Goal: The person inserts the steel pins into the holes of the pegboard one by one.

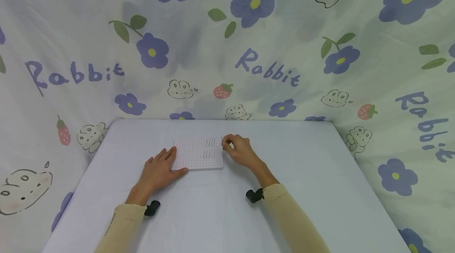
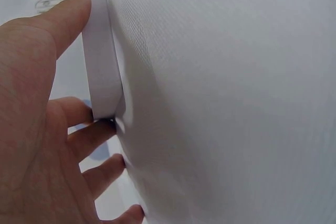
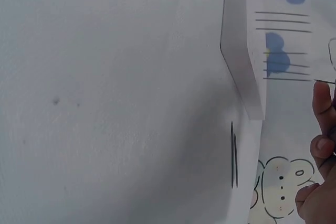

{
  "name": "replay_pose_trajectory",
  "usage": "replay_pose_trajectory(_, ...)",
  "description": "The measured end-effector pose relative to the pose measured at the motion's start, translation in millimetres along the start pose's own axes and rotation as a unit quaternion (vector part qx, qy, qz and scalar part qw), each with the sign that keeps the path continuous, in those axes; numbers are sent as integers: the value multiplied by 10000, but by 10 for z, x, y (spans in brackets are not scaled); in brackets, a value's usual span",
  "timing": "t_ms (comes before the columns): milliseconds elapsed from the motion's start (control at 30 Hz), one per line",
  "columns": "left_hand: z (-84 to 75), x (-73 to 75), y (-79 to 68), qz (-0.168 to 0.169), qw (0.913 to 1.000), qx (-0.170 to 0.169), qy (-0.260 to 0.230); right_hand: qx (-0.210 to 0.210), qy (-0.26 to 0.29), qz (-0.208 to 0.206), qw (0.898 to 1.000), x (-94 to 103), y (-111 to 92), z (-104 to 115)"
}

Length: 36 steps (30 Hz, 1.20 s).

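A white board (image 1: pixel 188 158) dotted with rows of tiny holes lies on the table. Several thin dark needles stand upright in it, in a back row (image 1: pixel 212 142) and a front row (image 1: pixel 206 154) toward its right side. My left hand (image 1: pixel 158 172) rests at the board's front left corner, its spread fingers touching the left edge and its thumb the front edge. Just past the right edge, my right hand (image 1: pixel 241 151) pinches a thin dark needle (image 3: pixel 325 82) between thumb and forefinger. The needle's lower end is hard to make out.
Two loose dark needles (image 3: pixel 234 156) lie on the white tabletop (image 1: pixel 302 158) to the right of the board. A printed cloth (image 1: pixel 199 55) with flowers and rabbits hangs behind and beside the table. Both wrists wear a small black camera (image 1: pixel 254 195).
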<state>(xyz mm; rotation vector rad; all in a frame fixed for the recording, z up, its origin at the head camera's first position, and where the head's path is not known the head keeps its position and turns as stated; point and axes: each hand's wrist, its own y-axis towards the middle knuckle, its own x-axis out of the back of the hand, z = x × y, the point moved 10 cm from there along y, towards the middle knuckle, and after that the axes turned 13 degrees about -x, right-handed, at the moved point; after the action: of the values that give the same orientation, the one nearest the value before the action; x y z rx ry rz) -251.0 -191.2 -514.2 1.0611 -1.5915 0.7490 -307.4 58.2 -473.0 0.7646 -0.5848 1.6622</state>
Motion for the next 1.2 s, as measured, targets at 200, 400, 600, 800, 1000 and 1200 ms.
replay_pose_trajectory(200, 4, -6, -2, 21, 10000, 27, -20, 21, -140, -39, 9999, -70, 18, 62)
replay_pose_trajectory(400, -1, 2, -4, -29, 10000, -2, -32, 187, -405, -102, 9990, -170, 24, 103)
replay_pose_trajectory(600, -6, -2, -6, -18, 10000, 25, -57, 144, -594, -60, 9981, -252, 29, 116)
replay_pose_trajectory(800, 6, -13, -3, -44, 10000, 17, -17, 99, -616, 46, 9980, -293, 33, 137)
replay_pose_trajectory(1000, 1, -5, -5, -58, 10000, 21, -23, 146, -883, 95, 9959, -343, 18, 168)
replay_pose_trajectory(1200, -17, 23, -18, -66, 10000, 21, -32, 249, -929, 45, 9954, -368, 6, 193)
